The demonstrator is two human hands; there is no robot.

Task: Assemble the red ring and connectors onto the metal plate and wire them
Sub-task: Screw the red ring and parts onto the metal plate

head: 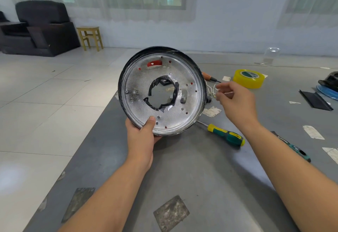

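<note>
A round metal plate (pixel 175 120) with a black rim and a jagged central hole is held upright over the grey table. My left hand (pixel 144 132) grips its lower edge, thumb on the front face. Red of the ring (pixel 154 63) shows through a slot and small holes near the top. My right hand (pixel 236 101) is just right of the plate's rim, fingers pinching thin pale wires (pixel 212 91) that come from behind the plate. The plate hides the rest of the ring and any connectors.
A green-and-yellow screwdriver (pixel 226 135) lies on the table (pixel 182 167) below the plate. An orange-handled tool (pixel 210 78) and a yellow tape roll (pixel 248 78) sit behind my right hand. Another green tool (pixel 296 149) lies under my right forearm. Black parts (pixel 316 100) lie far right.
</note>
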